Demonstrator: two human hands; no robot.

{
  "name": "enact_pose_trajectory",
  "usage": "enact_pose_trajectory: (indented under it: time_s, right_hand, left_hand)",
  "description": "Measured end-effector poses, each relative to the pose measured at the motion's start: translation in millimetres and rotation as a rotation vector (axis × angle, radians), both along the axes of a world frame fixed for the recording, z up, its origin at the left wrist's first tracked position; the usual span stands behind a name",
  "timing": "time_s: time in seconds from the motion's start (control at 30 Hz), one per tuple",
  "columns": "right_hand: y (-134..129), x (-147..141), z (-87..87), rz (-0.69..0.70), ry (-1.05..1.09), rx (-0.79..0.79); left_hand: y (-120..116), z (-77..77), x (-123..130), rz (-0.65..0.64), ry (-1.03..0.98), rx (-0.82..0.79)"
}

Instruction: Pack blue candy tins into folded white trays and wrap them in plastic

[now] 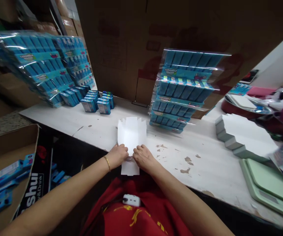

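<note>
The table bears the white card, its side flaps raised; an uneven pull could crease it or tear a fold; it stretches ahead of and back past the left hand and right hand; both curl nearly closed, each pinching one side of it.

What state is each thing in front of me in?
White carton: partly folded, near flap extended
Left hand: curled, gripping carton
Right hand: curled, gripping carton
Right display trays: stacked, filled
Lower-left cardboard box: open
White cardboard: stacked flat
Scale: display unreadable
Table: surface peeling
</note>
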State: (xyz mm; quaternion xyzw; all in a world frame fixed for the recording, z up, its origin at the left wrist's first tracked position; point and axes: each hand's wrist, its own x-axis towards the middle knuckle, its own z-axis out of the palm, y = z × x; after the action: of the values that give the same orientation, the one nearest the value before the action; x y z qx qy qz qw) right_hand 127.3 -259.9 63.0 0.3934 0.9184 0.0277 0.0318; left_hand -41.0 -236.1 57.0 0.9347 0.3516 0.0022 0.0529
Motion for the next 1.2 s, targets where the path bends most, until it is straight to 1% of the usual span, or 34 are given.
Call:
enact_pose_trajectory:
  time_s: [0.1,0.2,0.3,0.4,0.43,0.5,0.57,0.7,0.77,0.83,0.93,1.07,1.13,1.17,1.2]
  right_hand:
    - [4.9,-0.7,-1.3,0.001,-0.011,-0.021]
    - [6.8,1.4,-1.4,0.003,-0.002,-0.022]
    - [-1.5,9.8,-4.5,0.022,0.035,0.001]
    - [-15.4,22.8,-13.3,0.050,0.105,0.002]
    - [-18.5,26.2,-16.6,0.040,0.135,-0.003]
    - [-19.9,28.3,-21.8,-0.026,0.197,-0.003]
    - [-15.2,23.1,-23.0,-0.104,0.237,-0.003]
    - [-2.9,2.1,-15.4,-0.255,0.205,-0.078]
    - [-2.0,-5.8,-11.6,-0.348,0.180,-0.111]
    - [-4.0,-10.3,-9.5,-0.393,0.150,-0.124]
    - [-8.0,-13.1,-6.8,-0.387,0.125,-0.140]
    - [-12.9,-5.6,2.0,-0.321,0.152,-0.212]
    - [-17.8,8.0,4.1,-0.264,0.241,-0.176]
    - [-21.2,17.1,2.9,-0.263,0.313,-0.141]
    - [-25.2,26.9,-0.1,-0.290,0.403,-0.110]
  left_hand:
    - [3.1,-8.2,4.4,0.046,-0.036,-0.036]
    - [4.7,-9.1,5.5,0.084,-0.059,-0.053]
    - [4.7,-7.3,5.5,0.139,-0.071,-0.067]
    - [3.6,-6.7,6.8,0.122,-0.044,-0.075]
    - [3.2,-6.7,7.8,0.107,-0.030,-0.075]
    - [3.0,-6.5,9.8,0.091,-0.011,-0.078]
    - [3.7,-5.7,11.5,0.103,-0.007,-0.085]
    - [5.4,-3.5,12.2,0.155,-0.006,-0.096]
    - [4.1,-3.1,12.3,0.181,-0.017,-0.091]
    - [0.8,-3.1,13.5,0.219,-0.024,-0.074]
    - [-5.0,-3.1,16.7,0.273,-0.017,-0.039]
    - [-7.7,-3.1,19.6,0.271,-0.001,-0.033]
    - [-7.2,-3.7,19.6,0.250,-0.012,-0.044]
    - [-6.8,-4.1,19.3,0.235,-0.018,-0.047]
    - [-6.5,-4.5,18.9,0.219,-0.019,-0.045]
